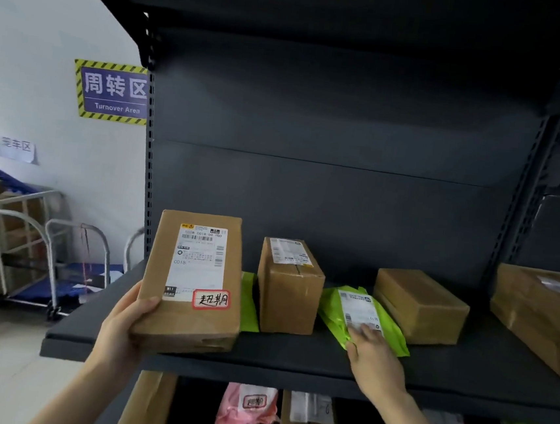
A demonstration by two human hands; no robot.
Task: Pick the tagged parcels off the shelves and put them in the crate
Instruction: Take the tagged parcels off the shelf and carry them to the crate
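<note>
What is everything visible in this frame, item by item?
Flat brown cardboard parcel with red-bordered tag: 1, held at shelf front-left.
Upright brown cardboard box: 1, shelf middle.
Green plastic mailer bags: 2, one under the right hand, one mostly hidden behind the boxes.
Plain brown cardboard boxes: 2, shelf right and far right.
Pink plastic bag with tag: 1, lower shelf.
Dark grey metal shelf: 1.
Purple Turnover Area sign: 1, wall.
Metal trolleys: several, left.
Left hand: grips tagged parcel.
Right hand: resting on mailer.

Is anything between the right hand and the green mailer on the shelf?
Nothing visible: the right hand already rests on the green mailer's near end. The left hand holds the tagged flat box. No crate is in view.
</note>
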